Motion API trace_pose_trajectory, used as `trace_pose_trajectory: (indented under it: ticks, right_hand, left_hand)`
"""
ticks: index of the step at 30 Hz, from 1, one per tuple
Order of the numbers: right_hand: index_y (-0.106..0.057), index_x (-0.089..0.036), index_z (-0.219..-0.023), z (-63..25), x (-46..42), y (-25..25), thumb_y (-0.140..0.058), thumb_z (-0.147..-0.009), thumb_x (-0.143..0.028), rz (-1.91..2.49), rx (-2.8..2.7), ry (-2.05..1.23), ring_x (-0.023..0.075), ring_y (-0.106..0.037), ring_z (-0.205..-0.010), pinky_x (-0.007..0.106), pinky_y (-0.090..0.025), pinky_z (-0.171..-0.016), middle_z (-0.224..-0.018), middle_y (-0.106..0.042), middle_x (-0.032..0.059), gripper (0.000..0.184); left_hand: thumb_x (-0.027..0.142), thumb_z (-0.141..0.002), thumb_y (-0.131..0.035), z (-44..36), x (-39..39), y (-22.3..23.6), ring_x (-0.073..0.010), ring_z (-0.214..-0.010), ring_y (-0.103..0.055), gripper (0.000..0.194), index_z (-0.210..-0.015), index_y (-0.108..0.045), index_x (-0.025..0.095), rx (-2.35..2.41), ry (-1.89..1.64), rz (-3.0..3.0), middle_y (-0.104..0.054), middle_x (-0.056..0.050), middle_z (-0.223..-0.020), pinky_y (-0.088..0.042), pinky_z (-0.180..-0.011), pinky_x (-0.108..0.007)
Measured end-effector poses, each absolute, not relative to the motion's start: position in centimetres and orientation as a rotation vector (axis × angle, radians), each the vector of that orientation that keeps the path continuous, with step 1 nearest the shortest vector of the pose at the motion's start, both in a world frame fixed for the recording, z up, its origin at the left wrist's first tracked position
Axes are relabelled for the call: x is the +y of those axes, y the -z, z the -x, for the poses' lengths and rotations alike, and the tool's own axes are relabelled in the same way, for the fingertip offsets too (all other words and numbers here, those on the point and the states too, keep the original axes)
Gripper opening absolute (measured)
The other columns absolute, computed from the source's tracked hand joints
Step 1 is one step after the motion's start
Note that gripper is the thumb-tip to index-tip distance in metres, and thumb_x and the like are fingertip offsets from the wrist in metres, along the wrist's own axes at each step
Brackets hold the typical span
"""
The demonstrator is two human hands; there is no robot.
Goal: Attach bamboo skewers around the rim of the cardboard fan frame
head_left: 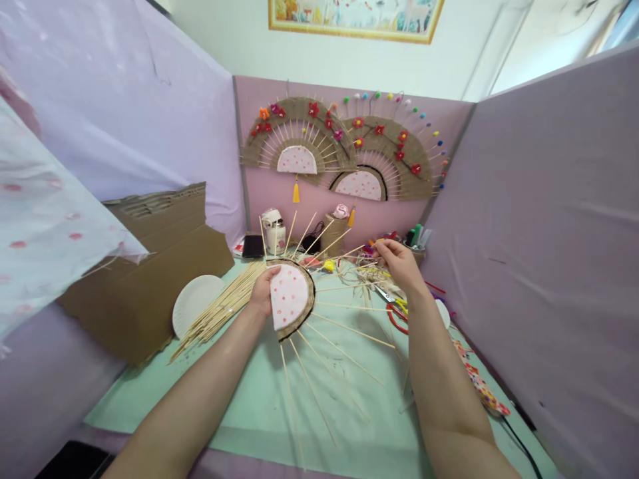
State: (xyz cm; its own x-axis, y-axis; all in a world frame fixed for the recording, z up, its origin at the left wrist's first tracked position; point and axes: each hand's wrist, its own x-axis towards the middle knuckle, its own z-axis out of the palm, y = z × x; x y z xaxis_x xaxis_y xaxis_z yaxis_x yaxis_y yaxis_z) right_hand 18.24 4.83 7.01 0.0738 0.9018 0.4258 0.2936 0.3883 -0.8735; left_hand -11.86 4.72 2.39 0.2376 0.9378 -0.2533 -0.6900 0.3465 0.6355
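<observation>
My left hand (261, 293) grips a half-round cardboard fan base (290, 296) by its straight edge. White cloth with red dots covers its middle, and a dark line runs around the curved rim. Thin bamboo sticks (349, 336) spread outward from that rim like rays. To the right, my right hand (398, 263) is closed in a pinch at the outer end of one of the upper sticks; the fingertips partly hide what they hold. A bundle of loose bamboo sticks (219, 309) lies left of the fan base.
Two finished cardboard fans (299, 106) hang on the pink back panel. A paper plate (192, 299) and a large cardboard sheet (154, 266) are at left. Red-handled scissors (394, 318), twine (367, 276) and a pen holder (418, 253) are at right. A white bottle (274, 233) stands behind.
</observation>
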Motion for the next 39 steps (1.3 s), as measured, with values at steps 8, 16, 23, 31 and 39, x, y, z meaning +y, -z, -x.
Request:
trace_pose_trajectory:
  ticks: [8,16,23,31,39]
  right_hand:
    - [-0.056,-0.019,-0.081,-17.8,6.5,-3.8,-0.065,-0.067,-0.054,1.053,-1.523,-1.196,0.0066,-0.028,-0.047,0.023,-0.022,-0.046,-0.055,-0.038,-0.0069,0.039]
    - [-0.064,-0.014,-0.077,-14.1,6.0,-2.6,-0.067,-0.07,-0.042,1.085,-2.116,-1.449,0.0071,-0.04,-0.053,0.021,-0.03,-0.05,-0.061,-0.051,-0.0029,0.029]
    - [-0.067,-0.018,-0.09,-11.3,4.8,-3.5,-0.064,-0.075,-0.037,0.88,-2.381,-1.512,0.0126,-0.057,-0.077,0.025,-0.044,-0.072,-0.083,-0.065,0.0011,0.025]
    - [-0.054,-0.024,-0.106,-10.3,6.3,-2.8,-0.07,-0.068,-0.033,0.858,-1.72,-1.09,0.0192,-0.053,-0.109,0.036,-0.041,-0.094,-0.116,-0.058,0.0054,0.042]
    - [-0.054,-0.025,-0.104,-9.0,6.0,-2.4,-0.067,-0.07,-0.038,0.822,-1.692,-1.036,0.0183,-0.052,-0.107,0.033,-0.041,-0.09,-0.113,-0.058,0.0045,0.038]
  left_hand:
    - [0.021,-0.077,-0.048,12.7,5.1,-2.3,-0.0233,-0.062,-0.068,0.023,-0.081,-0.065,0.007,0.596,-1.239,-0.392,-0.071,-0.013,-0.068,-0.054,-0.064,-0.034]
    - [0.024,-0.077,-0.046,13.0,5.0,-2.6,-0.0251,-0.063,-0.069,0.035,-0.101,-0.064,0.005,0.546,-1.262,-0.367,-0.072,-0.012,-0.07,-0.054,-0.068,-0.038]
    - [0.023,-0.079,-0.044,12.6,4.7,-2.9,-0.0236,-0.061,-0.068,0.034,-0.098,-0.064,0.002,0.521,-1.279,-0.347,-0.071,-0.012,-0.067,-0.053,-0.068,-0.035]
    - [0.022,-0.076,-0.048,12.3,4.3,-2.8,-0.0255,-0.068,-0.069,0.032,-0.095,-0.065,0.003,0.503,-1.231,-0.407,-0.072,-0.014,-0.073,-0.052,-0.072,-0.038]
    - [0.021,-0.077,-0.047,12.1,4.7,-2.5,-0.0241,-0.066,-0.069,0.031,-0.097,-0.064,0.005,0.546,-1.24,-0.392,-0.072,-0.012,-0.071,-0.053,-0.072,-0.036]
